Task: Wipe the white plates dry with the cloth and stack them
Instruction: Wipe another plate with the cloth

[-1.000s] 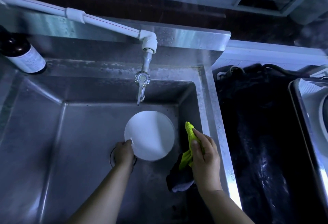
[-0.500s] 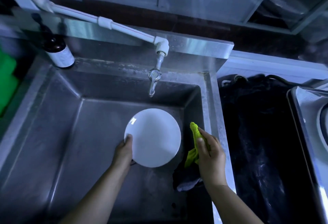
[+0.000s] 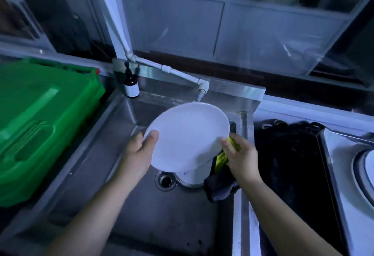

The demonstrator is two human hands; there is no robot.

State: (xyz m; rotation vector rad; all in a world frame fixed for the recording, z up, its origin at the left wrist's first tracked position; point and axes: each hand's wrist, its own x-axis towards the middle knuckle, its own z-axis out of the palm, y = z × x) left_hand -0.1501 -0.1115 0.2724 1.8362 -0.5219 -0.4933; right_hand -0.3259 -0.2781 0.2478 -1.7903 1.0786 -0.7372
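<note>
White plate (image 3: 188, 134) covers lower tap (image 3: 200, 95); cloth (image 3: 221, 159) half behind right hand (image 3: 241, 159).

white plate (image 3: 188, 134), yellow-green and dark cloth (image 3: 221, 159), green crate (image 3: 40, 118), steel-grey sink (image 3: 162, 215)

left hand (image 3: 139, 150) and right hand (image 3: 241, 156) at opposite plate (image 3: 188, 134) edges, thumbs on top, right probably clutching cloth (image 3: 221, 160)

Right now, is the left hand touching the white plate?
Touching. The head view shows the left hand gripping the white plate at its rim, with the thumb pressed on top and no gap between them.
</note>
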